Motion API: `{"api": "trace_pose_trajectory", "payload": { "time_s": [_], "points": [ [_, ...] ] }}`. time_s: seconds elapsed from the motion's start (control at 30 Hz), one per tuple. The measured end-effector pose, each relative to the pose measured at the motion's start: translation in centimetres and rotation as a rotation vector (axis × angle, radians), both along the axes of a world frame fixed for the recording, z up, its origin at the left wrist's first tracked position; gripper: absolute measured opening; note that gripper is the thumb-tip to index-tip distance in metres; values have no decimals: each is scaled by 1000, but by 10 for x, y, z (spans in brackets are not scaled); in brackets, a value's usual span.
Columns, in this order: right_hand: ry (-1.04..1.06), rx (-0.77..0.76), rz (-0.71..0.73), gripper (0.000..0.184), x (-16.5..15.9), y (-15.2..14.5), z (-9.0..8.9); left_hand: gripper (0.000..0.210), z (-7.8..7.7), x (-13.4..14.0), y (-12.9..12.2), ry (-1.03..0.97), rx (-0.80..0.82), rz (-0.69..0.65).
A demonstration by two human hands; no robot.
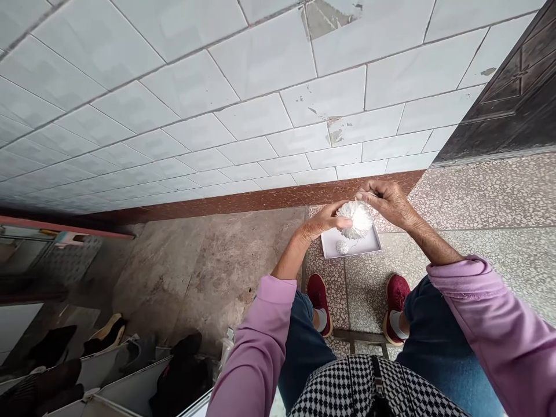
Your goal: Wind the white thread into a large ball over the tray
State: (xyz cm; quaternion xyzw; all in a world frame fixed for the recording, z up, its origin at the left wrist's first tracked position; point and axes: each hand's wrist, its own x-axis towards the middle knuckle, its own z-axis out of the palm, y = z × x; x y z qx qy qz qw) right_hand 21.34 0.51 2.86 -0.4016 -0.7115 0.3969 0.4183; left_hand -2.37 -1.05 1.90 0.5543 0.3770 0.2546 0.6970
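One hand, the left point(325, 222), is closed around the side of a fluffy white pom-pom point(359, 222), its thumb across the front, right of the frame's centre. Just up and right of it, the right hand point(387, 202) has thumb and fingertips pinched together on a thin white strand point(357, 198) at the pom-pom's upper edge. Below the pom-pom, a shallow white tray point(367, 245) sits on the speckled floor point(512, 226), with a small white ball point(342, 247) lying in its left part. Two red shoes point(318, 296) stand lower down in the frame, to either side of the tray. White wall tiles point(260, 63) fill the top, and a dark door point(516, 104) takes the upper right.
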Motion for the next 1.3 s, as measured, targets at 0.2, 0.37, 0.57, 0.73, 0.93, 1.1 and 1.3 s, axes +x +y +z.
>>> {"api": "trace_pose_trajectory", "payload": {
  "time_s": [0.2,0.37,0.57,0.73,0.93,1.1,1.3],
  "points": [
    [-1,-39,24,47,0,11,-16,93,1,3,-3,-154,-78,71],
    [-147,-20,87,42,-11,10,-27,88,3,1,0,-252,-66,378],
    [-242,3,168,38,-22,-2,-24,70,-1,-2,7,-264,-27,642],
    [-176,-18,262,46,-23,-13,-5,81,-6,-8,14,-76,75,698],
    [5,-18,99,60,-9,-16,19,80,-5,-13,10,163,230,426],
    [15,15,39,65,-5,-10,13,75,-1,-5,-2,124,142,190],
    [66,-47,-16,66,-9,-2,2,74,-3,1,-6,-25,30,175]
  ]
}}
